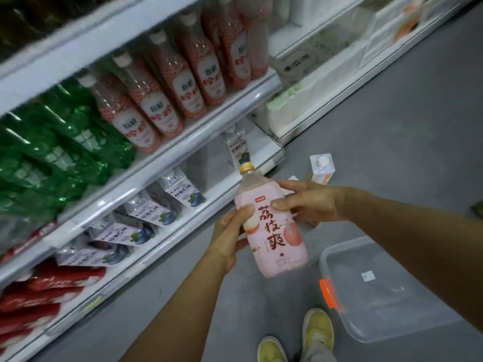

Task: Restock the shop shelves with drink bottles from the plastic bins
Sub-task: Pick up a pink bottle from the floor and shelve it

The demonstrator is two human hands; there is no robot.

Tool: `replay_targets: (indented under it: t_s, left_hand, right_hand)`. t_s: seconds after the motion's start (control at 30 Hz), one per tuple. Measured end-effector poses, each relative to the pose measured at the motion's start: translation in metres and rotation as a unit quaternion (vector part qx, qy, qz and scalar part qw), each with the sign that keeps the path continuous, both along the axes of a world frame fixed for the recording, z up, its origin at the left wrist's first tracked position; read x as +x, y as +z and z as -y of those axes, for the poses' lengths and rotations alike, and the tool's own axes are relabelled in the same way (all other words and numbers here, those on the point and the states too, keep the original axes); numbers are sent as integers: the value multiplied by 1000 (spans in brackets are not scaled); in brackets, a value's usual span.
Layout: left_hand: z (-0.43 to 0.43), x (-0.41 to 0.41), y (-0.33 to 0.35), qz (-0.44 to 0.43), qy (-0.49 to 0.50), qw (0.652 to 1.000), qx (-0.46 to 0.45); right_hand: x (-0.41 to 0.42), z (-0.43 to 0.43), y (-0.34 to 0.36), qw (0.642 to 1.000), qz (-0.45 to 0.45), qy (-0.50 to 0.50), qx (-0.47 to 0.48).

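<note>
Gripping pink bottle (pixel 271 226) w/ left hand (pixel 230 236); right hand (pixel 305 202).

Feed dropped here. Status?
Pink bottle gripped by left hand and right hand. Off shelf, not yet placed. Clear bin on floor at right, carton ahead.

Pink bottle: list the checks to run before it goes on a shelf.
1. Grip: left hand and right hand both hold the pink bottle by its body. Ok.
2. Cap: the yellow cap is on. Ok.
3. Label: faces the camera and is readable. Ok.
4. Free space: the lower shelf shows a gap between the blueberry cartons. Ok.
5. Matching row: no bottle with this label is in view on the shelves. Cannot tell.
6. Floor: a carton and the plastic bin stand near the feet, so probably a trip risk. Not ok.
</note>
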State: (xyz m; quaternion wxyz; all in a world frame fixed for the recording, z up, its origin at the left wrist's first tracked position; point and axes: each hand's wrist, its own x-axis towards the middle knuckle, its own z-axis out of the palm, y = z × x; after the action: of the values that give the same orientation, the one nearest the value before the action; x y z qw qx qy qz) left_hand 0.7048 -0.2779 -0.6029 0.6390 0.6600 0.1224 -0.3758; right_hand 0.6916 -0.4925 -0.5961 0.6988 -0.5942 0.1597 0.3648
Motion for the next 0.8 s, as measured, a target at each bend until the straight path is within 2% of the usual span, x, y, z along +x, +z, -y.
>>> replay_targets:
  t_s: [0.3, 0.53, 0.8]
  left_hand:
    - [-24, 11, 140, 54, 14, 998, -8]
    - [-55, -8, 240, 108, 16, 993, -35]
    - [-78, -37, 339, 168, 86, 980, -66]
  right_hand:
    - [-7, -34, 151, 990, 82, -102, -43]
    - [-31, -75, 237, 971, 152, -168, -83]
    - [-51, -109, 333, 943, 248, -195, -103]
